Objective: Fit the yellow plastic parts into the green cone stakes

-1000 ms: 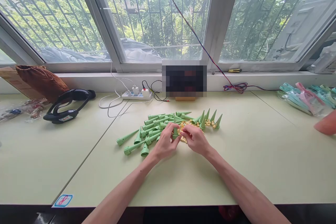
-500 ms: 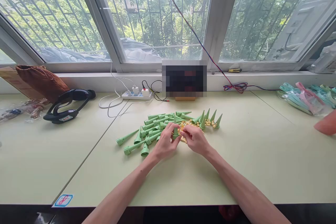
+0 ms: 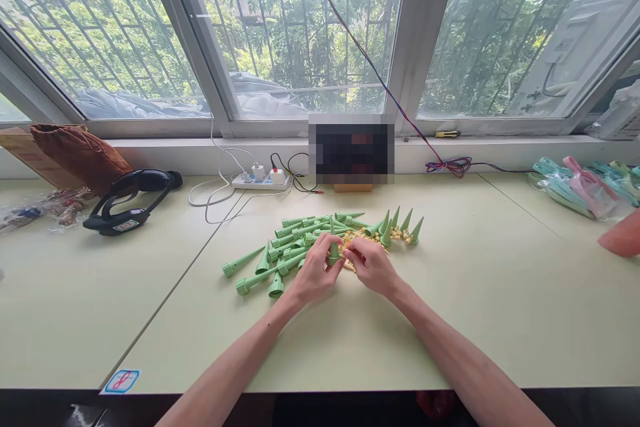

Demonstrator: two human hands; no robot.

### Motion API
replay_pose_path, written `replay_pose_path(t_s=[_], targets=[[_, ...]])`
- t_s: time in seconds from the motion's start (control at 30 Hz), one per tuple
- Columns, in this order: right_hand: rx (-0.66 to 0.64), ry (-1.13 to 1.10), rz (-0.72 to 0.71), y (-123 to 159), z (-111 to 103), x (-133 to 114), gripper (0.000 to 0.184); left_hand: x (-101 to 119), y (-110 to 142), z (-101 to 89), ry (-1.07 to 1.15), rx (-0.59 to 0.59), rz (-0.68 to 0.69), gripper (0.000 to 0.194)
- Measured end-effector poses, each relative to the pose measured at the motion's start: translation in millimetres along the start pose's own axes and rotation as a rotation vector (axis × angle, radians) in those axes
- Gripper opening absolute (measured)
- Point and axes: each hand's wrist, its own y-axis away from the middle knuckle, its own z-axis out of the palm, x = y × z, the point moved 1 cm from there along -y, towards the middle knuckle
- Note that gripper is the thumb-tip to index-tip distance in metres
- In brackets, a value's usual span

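Note:
My left hand (image 3: 320, 268) is closed around a green plastic watering spike (image 3: 334, 248), held upright with its point upward. Close against its right side, my right hand (image 3: 371, 267) has its thumb and forefinger pinched together at the spike's lower part. A small yellow piece seems to sit at those fingertips, mostly hidden. Left of the hands lies a heap of green spikes (image 3: 290, 240), most on their sides. Behind the right hand is a pile of small yellow pieces (image 3: 356, 236). Several spikes (image 3: 415, 232) stand point up at the pile's right, with yellow pieces by their bases.
A power strip (image 3: 260, 180) with cables lies at the back, beside a blurred-out dark screen (image 3: 351, 150) on a small stand. Black headgear (image 3: 133, 203) and a brown pouch (image 3: 80, 155) are on the left. Bagged pink and teal items (image 3: 585, 187) lie at right.
Both hands stay almost in place around the same spike, with only a slight shift of the fingers. The heap and the standing spikes have not moved.

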Motion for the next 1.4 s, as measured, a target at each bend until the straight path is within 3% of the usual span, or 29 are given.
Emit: replay_pose_path(t_s=[0.77,1.4], targets=[[-0.007,0.011,-0.023,-0.9,-0.9,-2.5,0.024,-1.4,0.3,-0.2,-0.015,-0.007,-0.015,0.019],[-0.034,-0.009,0.056,-2.1,-1.0,0.2,0.027,1.6,1.4,3.0,-0.031,0.021,-0.003,0.019]])
